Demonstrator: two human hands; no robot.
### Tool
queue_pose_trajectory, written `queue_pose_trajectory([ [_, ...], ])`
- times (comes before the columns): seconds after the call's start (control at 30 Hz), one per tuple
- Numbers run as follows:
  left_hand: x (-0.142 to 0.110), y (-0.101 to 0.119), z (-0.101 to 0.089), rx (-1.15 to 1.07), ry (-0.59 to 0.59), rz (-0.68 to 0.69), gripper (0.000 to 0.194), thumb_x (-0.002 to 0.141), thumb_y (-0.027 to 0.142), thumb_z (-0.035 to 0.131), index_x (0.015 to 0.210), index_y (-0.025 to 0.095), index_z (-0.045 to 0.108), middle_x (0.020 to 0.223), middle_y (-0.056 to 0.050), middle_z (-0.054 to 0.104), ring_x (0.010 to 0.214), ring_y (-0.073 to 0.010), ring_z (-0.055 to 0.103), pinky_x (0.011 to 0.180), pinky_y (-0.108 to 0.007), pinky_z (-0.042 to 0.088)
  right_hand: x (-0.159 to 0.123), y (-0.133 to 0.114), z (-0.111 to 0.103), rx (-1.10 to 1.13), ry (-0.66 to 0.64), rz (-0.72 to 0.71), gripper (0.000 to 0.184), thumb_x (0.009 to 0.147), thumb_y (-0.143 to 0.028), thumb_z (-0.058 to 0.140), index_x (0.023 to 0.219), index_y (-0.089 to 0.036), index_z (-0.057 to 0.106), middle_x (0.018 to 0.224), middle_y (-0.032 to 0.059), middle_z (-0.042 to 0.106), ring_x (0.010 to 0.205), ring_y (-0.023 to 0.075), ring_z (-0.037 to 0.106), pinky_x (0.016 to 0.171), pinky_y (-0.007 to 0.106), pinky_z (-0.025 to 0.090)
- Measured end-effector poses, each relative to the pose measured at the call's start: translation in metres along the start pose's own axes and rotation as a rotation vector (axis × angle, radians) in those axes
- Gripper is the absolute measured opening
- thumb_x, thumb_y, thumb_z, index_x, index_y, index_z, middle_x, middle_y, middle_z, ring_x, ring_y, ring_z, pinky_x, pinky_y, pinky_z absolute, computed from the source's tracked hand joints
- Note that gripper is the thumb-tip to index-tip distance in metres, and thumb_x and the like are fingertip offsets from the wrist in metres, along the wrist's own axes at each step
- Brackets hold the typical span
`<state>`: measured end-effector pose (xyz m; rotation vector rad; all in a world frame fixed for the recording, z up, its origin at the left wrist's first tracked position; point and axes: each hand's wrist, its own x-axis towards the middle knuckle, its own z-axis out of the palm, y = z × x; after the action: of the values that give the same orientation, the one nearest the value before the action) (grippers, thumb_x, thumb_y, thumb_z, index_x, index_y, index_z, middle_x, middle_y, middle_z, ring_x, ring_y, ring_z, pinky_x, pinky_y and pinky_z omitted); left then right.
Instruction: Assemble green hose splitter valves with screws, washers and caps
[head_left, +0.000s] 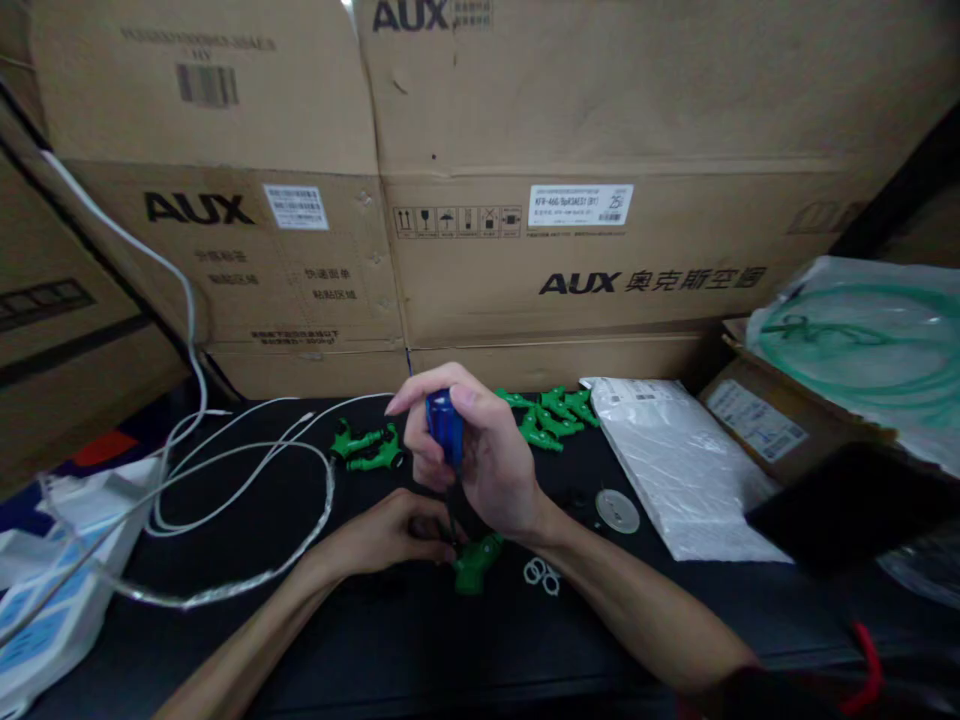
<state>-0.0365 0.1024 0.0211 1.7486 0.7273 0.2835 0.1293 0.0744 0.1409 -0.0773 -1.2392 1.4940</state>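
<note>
My right hand is closed round the blue handle of a screwdriver, held upright with its dark shaft pointing down. The tip meets a green plastic fitting on the black table. My left hand lies low on the table with its fingers pinched against that green fitting, steadying it. Two or three small white rings lie just right of the fitting.
More green fittings lie behind: a pair to the left and a heap to the right. White cables loop at left. A round metal disc, a white plastic bag, cardboard boxes and an open carton surround the spot.
</note>
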Motion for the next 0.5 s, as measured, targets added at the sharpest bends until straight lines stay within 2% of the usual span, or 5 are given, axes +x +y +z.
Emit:
queue_pose_trajectory([
  [0.17,0.0029,-0.0004,0.0002,0.044,0.007,0.008,0.023,0.080,0.032,0.081,0.095,0.015,0.078,0.078,-0.003,0.076,0.068,-0.0147,0.066,0.064,-0.022,0.050,-0.0010,0.0053,0.0005,-0.067,-0.017,-0.132,0.011,0.096,-0.027,0.063,0.100,-0.022,0.053,0.079,-0.0039,0.060,0.057,0.0084,0.056,0.054,0.024,0.051],
  [0.27,0.0022,0.0035,-0.0003,0.088,0.020,0.004,0.028,0.081,0.035,0.081,0.101,0.015,0.078,0.084,-0.004,0.077,0.071,-0.0156,0.067,0.064,-0.023,0.050,-0.0025,0.0035,0.0000,-0.069,-0.008,-0.041,0.021,0.094,-0.024,0.067,0.100,-0.025,0.046,0.071,-0.0082,0.056,0.048,0.0052,0.046,0.045,0.017,0.039],
  [0.37,0.0017,0.0057,-0.0007,0.103,0.000,0.019,0.029,0.084,0.037,0.078,0.103,0.016,0.077,0.086,-0.004,0.077,0.071,-0.0156,0.068,0.065,-0.023,0.051,-0.0037,0.0011,0.0015,-0.055,0.007,-0.017,0.018,0.098,-0.038,0.058,0.101,-0.022,0.053,0.063,-0.0091,0.046,0.046,0.0049,0.032,0.043,0.018,0.027],
  [0.43,0.0023,0.0056,-0.0006,0.092,-0.009,0.035,0.025,0.085,0.036,0.078,0.100,0.016,0.078,0.085,-0.003,0.077,0.072,-0.0154,0.068,0.067,-0.023,0.051,-0.0053,0.0005,0.0034,-0.087,0.019,-0.044,0.026,0.101,-0.042,0.048,0.102,-0.018,0.059,0.065,-0.0063,0.047,0.049,0.0062,0.036,0.045,0.021,0.030],
  [0.5,0.0034,0.0046,-0.0006,0.076,-0.012,0.050,0.022,0.084,0.035,0.078,0.095,0.016,0.078,0.084,-0.003,0.077,0.073,-0.0160,0.068,0.070,-0.024,0.051,-0.0080,0.0011,0.0051,-0.146,0.049,-0.099,0.021,0.102,-0.036,0.049,0.103,-0.018,0.061,0.072,-0.0038,0.052,0.055,0.0076,0.047,0.052,0.024,0.039],
])
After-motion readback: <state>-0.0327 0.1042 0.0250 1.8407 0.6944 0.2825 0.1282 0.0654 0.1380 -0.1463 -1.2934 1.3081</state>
